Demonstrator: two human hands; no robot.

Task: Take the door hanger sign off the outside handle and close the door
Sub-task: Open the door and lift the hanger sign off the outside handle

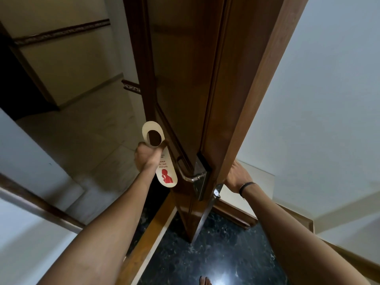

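One light, stiff card, the door hanger sign (166, 171) sits pinched below its hole in the left hand (147, 157), whose fingers need little force.

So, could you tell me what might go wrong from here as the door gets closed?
1. The left hand holds the door hanger sign close beside the outside handle; the sign could snag on it.
2. The right hand is partly hidden behind the door edge, so fingers might get pinched.
3. A bare foot shows near the door's base and could be clipped.
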